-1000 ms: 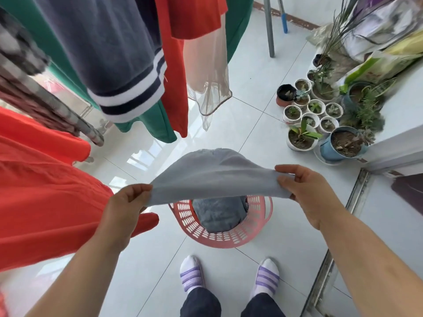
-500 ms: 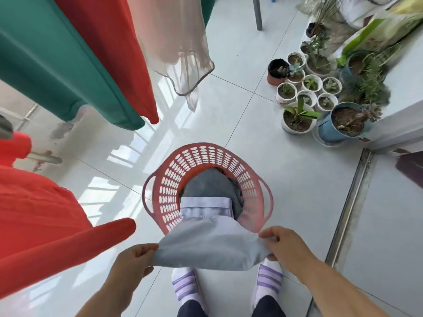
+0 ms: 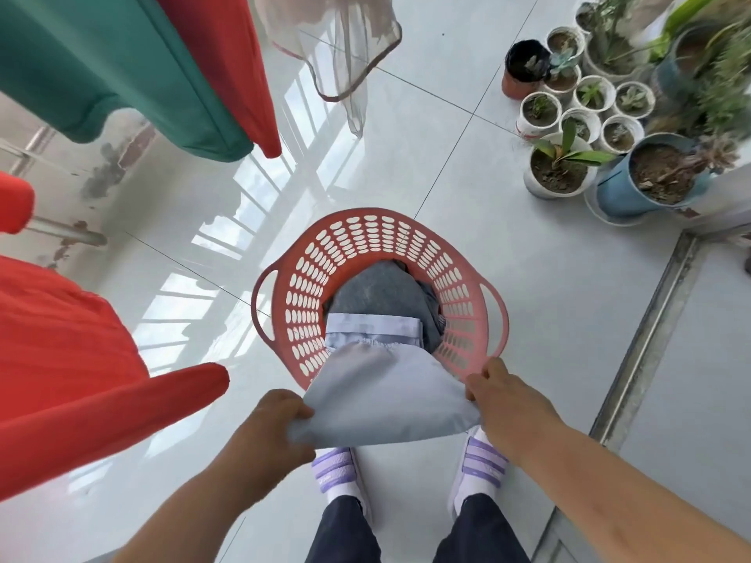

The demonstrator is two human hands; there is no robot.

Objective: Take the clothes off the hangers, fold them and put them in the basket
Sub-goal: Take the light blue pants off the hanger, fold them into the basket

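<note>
The hanging clothes in the upper left of the frame are all cut off by the edge: a green garment (image 3: pixel 101 63), a red garment (image 3: pixel 227 54) beside it, and a thin, half-transparent pinkish cloth (image 3: pixel 341 46) with a darker hem. Their hangers are out of view. At the left edge an orange-red garment (image 3: pixel 61 351) is also cut off, and it covers part of a metal pipe (image 3: pixel 65 234).

In the centre stands the basket (image 3: pixel 309 278). It is round, of red plastic, its wall pierced with rows of oval holes, with a loop handle at each side. Its near rim is hidden behind the pale blue garment (image 3: pixel 386 396), which is smooth and folded, with a flat band and small gathers at the far end. That end reaches into the basket over a grey garment (image 3: pixel 378 286); the near end is held above the near rim. The left hand (image 3: pixel 280 424) pinches its lower left corner and the right hand (image 3: pixel 504 396) grips its right edge. The fingers underneath are covered by the cloth.

Below, two purple-striped slippers (image 3: pixel 337 469) are partly covered by the cloth. In the upper right stand plant pots (image 3: pixel 561 172), white and blue, somewhat blurred, on the glossy tiled floor (image 3: pixel 528 298).
</note>
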